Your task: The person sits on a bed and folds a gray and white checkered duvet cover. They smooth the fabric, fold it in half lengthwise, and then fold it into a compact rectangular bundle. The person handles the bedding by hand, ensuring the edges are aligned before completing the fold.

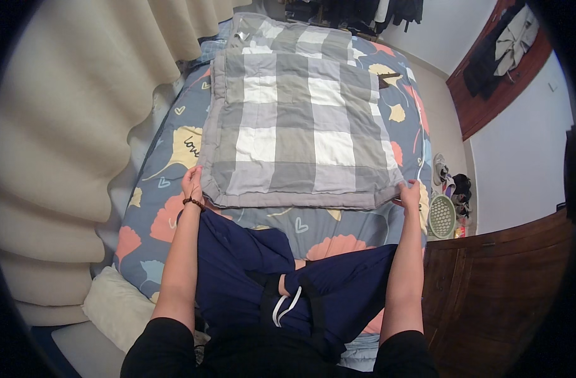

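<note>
A grey and white checked quilt (292, 118) with a plain grey border lies folded over on a bed with a patterned sheet (174, 160). My left hand (192, 183), with a beaded bracelet (193, 203) at the wrist, is at the quilt's near left edge, thumb up along the border. At the near right corner my right hand (409, 193) grips the border, its fingers partly hidden under the cloth. Between the hands the near border runs almost straight. Beyond the main panel, another part of checked cloth (288, 35) lies towards the bed's far end.
A beige curtain (80, 118) hangs along the left side. A cream pillow (117, 302) lies at lower left. To the right are shoes (440, 169), a green plastic basket (442, 216) and a dark wooden cabinet (500, 283). A dark object (388, 80) rests by the quilt's right edge.
</note>
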A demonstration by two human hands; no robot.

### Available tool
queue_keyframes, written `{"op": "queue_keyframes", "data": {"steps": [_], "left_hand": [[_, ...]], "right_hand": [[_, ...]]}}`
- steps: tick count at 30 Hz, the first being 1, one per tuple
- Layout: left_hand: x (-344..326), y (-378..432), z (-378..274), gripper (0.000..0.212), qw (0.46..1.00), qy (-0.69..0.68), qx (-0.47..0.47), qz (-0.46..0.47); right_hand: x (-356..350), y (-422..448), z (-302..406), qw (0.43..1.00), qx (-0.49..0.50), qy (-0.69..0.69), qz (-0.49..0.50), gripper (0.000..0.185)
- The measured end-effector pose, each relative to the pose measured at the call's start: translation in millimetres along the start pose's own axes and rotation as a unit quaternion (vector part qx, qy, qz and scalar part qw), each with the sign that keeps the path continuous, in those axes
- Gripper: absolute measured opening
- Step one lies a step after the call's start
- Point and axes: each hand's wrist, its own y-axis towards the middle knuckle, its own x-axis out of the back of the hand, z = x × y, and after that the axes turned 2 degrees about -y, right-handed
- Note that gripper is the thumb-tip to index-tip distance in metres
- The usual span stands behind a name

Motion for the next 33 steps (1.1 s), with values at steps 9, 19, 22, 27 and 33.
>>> {"op": "queue_keyframes", "data": {"steps": [9,19,22,27,33], "left_hand": [[5,6,11,0.018,1.000,-0.004,0.010,-0.011],[5,9,17,0.020,1.000,-0.010,0.001,-0.011],[4,8,17,0.020,1.000,0.008,-0.001,-0.017],[3,6,15,0.019,1.000,-0.004,0.002,-0.014],[3,6,14,0.017,1.000,-0.005,0.011,-0.014]], "right_hand": [[-4,-13,10,1.000,0.020,0.001,0.016,0.058],[-4,-9,3,0.999,0.027,0.002,0.028,0.044],[-4,-7,0,0.999,0.033,-0.008,0.026,0.042],[-5,-7,1,0.999,0.036,-0.013,0.037,0.037],[-5,-10,5,0.997,0.024,-0.031,0.063,0.028]]}}
